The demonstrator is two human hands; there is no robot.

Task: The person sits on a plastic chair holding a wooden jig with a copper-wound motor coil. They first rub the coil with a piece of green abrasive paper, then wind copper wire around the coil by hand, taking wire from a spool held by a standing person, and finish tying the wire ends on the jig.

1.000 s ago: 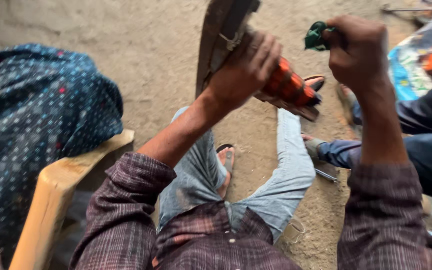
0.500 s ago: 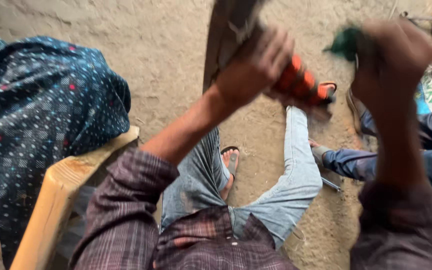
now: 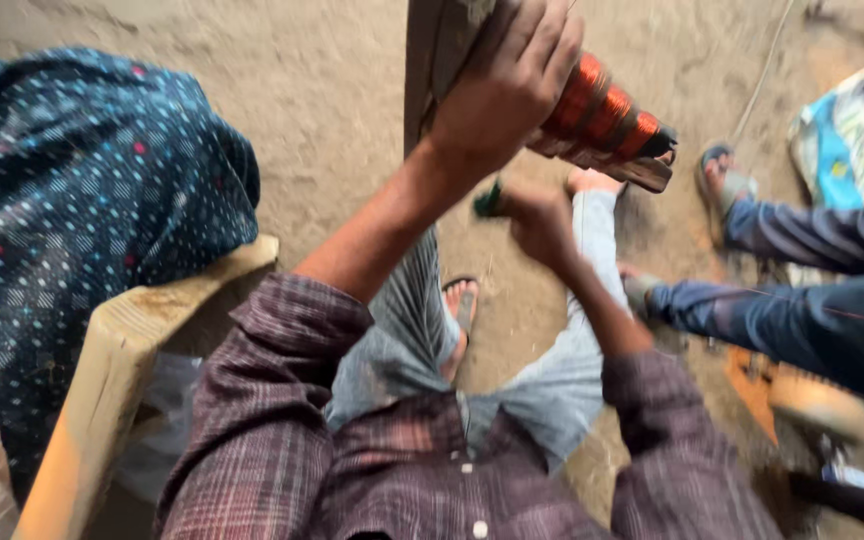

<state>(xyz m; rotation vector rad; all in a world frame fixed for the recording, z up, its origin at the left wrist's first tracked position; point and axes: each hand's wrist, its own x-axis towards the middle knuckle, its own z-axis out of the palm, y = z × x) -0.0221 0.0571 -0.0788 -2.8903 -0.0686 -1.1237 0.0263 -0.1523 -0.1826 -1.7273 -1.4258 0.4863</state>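
My left hand (image 3: 507, 85) grips a flat metal piece (image 3: 432, 60) that carries an orange copper-wire winding (image 3: 602, 105), held up at the top middle of the view. My right hand (image 3: 537, 220) is lower, under the winding, closed on a small dark green object (image 3: 489, 200) that is blurred. Both arms wear a plaid maroon sleeve. My legs in grey trousers stretch over the sandy ground below.
A tan plastic chair (image 3: 102, 390) with dark dotted cloth (image 3: 72, 210) stands at the left. Another person's legs in blue trousers (image 3: 802, 310) and sandalled feet (image 3: 717, 175) are at the right, next to a colourful sheet (image 3: 842, 150) on the ground.
My right hand has dropped from beside the winding at the top right to below it, still holding the green object. The left hand kept its grip; the view shifted slightly.
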